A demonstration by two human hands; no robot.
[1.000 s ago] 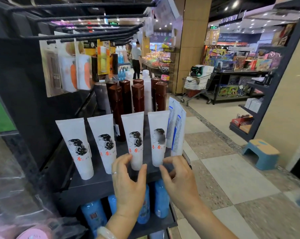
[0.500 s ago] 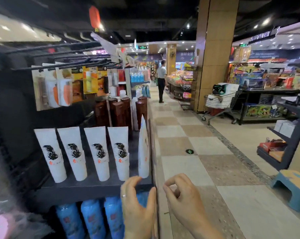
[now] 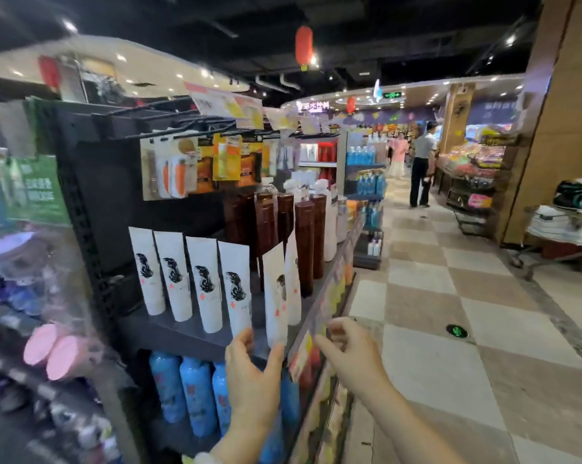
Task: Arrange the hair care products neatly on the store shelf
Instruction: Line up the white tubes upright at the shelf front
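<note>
Dark shelf (image 3: 189, 333) w/ white tubes (image 3: 209, 286), tiled aisle; both hands (image 3: 252, 380) unclenched, empty

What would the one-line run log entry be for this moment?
stage: aligning tubes | left hand: fingers at the base of the tilted white tube | right hand: open, beside shelf edge | row: four tubes facing front

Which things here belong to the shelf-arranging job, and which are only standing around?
Belonging to the job:
- white tubes in a row
- turned tube at the row's end
- left hand, right hand
- shelf

Only standing around:
- brown bottles
- blue bottles below
- hanging packets
- shopping cart
</note>
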